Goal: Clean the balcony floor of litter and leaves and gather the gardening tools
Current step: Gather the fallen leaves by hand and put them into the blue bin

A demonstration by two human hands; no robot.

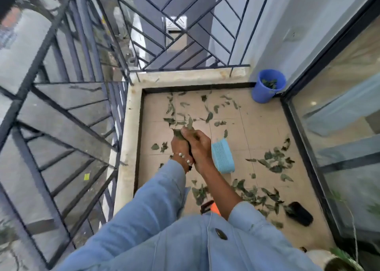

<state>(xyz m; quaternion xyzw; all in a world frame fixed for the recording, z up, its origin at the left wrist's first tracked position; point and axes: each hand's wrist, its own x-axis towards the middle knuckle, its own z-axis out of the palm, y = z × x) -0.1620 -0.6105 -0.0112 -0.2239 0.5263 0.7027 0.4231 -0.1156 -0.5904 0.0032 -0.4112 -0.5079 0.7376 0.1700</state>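
Note:
Green leaves (273,164) lie scattered over the beige tiled balcony floor (257,131). My left hand (179,145) and my right hand (197,145) are pressed together above the floor and grip a bunch of leaves (186,127) between them. A blue bucket (267,89) with a few leaves inside stands in the far right corner. A light blue ribbed box (223,157) lies on the floor just right of my hands. An orange and black tool (209,207) shows partly between my arms. A black object (299,213) lies among leaves near the glass door.
A dark metal railing (67,110) with a stone ledge (125,139) borders the left and far sides. A glass sliding door (339,127) closes the right side. A plant (345,254) stands at the bottom right.

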